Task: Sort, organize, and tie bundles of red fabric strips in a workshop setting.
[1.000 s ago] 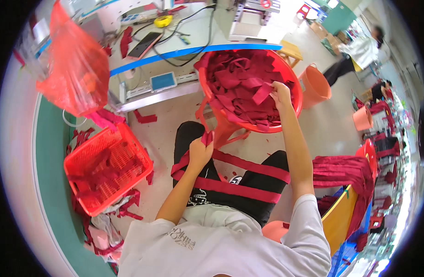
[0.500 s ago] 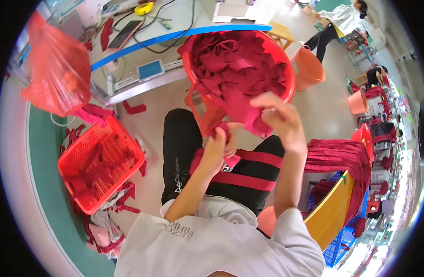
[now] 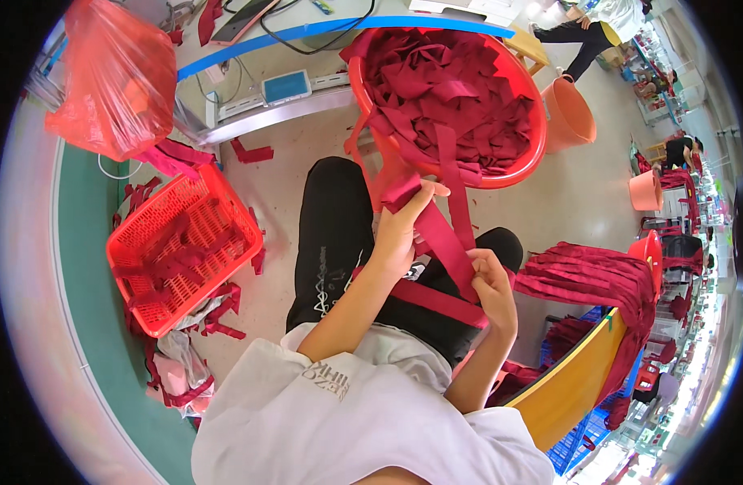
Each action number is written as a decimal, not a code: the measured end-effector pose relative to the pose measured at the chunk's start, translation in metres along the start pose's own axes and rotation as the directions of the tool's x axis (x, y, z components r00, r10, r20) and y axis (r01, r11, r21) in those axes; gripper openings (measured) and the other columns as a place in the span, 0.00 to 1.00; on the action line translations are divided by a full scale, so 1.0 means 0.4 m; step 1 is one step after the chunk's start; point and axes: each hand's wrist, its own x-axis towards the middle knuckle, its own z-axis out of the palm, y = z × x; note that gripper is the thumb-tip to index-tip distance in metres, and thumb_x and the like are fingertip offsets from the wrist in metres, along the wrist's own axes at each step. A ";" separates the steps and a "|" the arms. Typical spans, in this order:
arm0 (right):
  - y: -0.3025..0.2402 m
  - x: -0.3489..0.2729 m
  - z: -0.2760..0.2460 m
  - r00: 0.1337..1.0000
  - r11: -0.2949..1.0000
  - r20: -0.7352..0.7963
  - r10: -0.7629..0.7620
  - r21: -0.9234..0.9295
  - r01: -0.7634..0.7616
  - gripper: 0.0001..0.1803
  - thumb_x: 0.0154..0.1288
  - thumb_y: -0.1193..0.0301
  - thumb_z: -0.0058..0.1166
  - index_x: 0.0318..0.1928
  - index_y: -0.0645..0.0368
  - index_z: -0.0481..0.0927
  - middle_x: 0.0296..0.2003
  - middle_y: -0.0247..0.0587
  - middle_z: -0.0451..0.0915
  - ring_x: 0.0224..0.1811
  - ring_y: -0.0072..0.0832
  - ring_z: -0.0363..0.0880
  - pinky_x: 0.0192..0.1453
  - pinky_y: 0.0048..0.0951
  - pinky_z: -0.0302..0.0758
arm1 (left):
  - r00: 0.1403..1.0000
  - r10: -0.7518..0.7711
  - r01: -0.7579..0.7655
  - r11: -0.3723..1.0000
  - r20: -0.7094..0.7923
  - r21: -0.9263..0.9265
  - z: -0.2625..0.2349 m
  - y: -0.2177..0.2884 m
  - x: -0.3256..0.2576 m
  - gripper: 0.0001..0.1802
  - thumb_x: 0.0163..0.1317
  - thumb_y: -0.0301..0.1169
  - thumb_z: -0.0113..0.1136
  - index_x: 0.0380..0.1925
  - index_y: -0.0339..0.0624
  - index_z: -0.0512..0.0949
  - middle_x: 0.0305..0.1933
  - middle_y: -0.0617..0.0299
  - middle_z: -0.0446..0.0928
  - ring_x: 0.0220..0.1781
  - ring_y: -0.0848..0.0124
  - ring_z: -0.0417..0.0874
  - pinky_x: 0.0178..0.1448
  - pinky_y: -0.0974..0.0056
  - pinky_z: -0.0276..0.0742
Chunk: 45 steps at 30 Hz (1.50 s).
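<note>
A long dark-red fabric strip (image 3: pixel 446 242) runs slantwise between my hands, over my lap. Its upper part is folded over at my left hand (image 3: pixel 397 230), whose fingers are closed round it. Lower and to the right, my right hand (image 3: pixel 494 297) pinches the strip near my right knee. A narrower red band (image 3: pixel 455 182) hangs down from the full red tub (image 3: pixel 536 137) just beyond my hands and passes behind the held strip. Heaped fabric pieces (image 3: pixel 444 89) fill that tub. Another red strip (image 3: pixel 436 303) lies across my thighs.
On the left stands a red plastic basket (image 3: pixel 137 307) with scraps inside, below a hanging red bag (image 3: pixel 117 81). A blue-edged table (image 3: pixel 323 44) spans the far side. Long red strips (image 3: pixel 586 275) drape over a yellow board (image 3: pixel 569 380) at right. An orange bucket (image 3: pixel 569 117) stands beyond.
My right hand has come down from the tub towards my right knee, drawing the strip out straight. My left hand has risen slightly. The whole view has shifted a little.
</note>
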 end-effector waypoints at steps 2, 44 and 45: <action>0.023 -0.011 -0.022 0.999 0.996 -0.026 0.022 -0.086 -0.024 0.23 0.56 0.89 0.37 0.52 0.63 0.72 0.36 0.27 0.71 0.39 0.13 0.69 0.45 0.14 0.64 | 1.000 0.018 -0.018 0.999 -0.002 0.026 -0.005 -0.018 0.005 0.15 0.70 0.41 0.55 0.34 0.42 0.80 0.23 0.77 0.66 0.17 0.88 0.59 0.21 0.75 0.48; -0.121 0.063 0.124 0.974 0.972 -0.201 -0.103 0.188 0.141 0.11 0.74 0.70 0.50 0.34 0.63 0.77 0.23 0.30 0.76 0.21 0.15 0.70 0.27 0.19 0.67 | 0.985 -0.118 0.100 0.985 0.125 0.144 0.059 -0.036 0.004 0.12 0.63 0.35 0.63 0.44 0.46 0.77 0.42 0.72 0.73 0.46 0.81 0.71 0.52 0.71 0.65; -0.119 0.063 0.125 0.976 0.969 -0.197 -0.094 0.207 0.135 0.11 0.73 0.70 0.50 0.32 0.62 0.76 0.22 0.30 0.75 0.21 0.14 0.69 0.26 0.19 0.66 | 0.988 -0.093 0.076 0.988 0.124 0.134 0.058 -0.038 0.005 0.12 0.63 0.35 0.63 0.44 0.46 0.77 0.43 0.72 0.73 0.47 0.81 0.71 0.52 0.71 0.65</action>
